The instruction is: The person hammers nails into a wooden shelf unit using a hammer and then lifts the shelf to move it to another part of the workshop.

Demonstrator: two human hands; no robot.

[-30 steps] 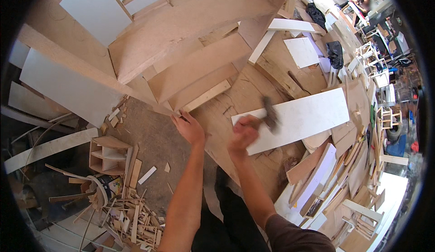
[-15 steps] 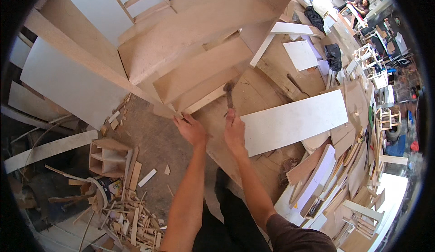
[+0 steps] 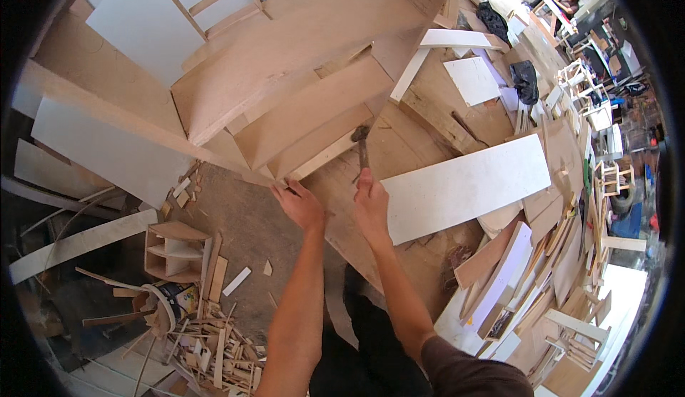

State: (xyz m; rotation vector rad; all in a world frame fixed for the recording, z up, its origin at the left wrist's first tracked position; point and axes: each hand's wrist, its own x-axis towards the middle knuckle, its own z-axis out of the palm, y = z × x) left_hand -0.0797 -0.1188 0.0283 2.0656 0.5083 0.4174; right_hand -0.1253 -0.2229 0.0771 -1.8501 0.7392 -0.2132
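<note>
My right hand [image 3: 372,200] is closed around the handle of a hammer [image 3: 363,153], whose dark head is at the far end of a pale wooden strip [image 3: 330,153]. That strip runs along the lower edge of a large wooden cabinet frame [image 3: 285,61]. Closed at the frame's near corner, by the strip's other end, is my left hand [image 3: 298,205]. Its fingertips are bent together there, and anything between them is too small to make out. Inside the frame, just above the strip, lies a flat brown board [image 3: 314,111].
A long white panel [image 3: 467,188] lies right of the hammer on a wooden work surface. Offcuts [image 3: 221,347] and a small compartmented wooden box [image 3: 175,250] are on the floor at left. Stacked boards [image 3: 503,272] line the right. Another person [image 3: 569,1] sits far off.
The view has shifted slightly, with the frame a little further left. The hammer head shows more sharply, still by the strip's far end. My left hand keeps its place at the corner.
</note>
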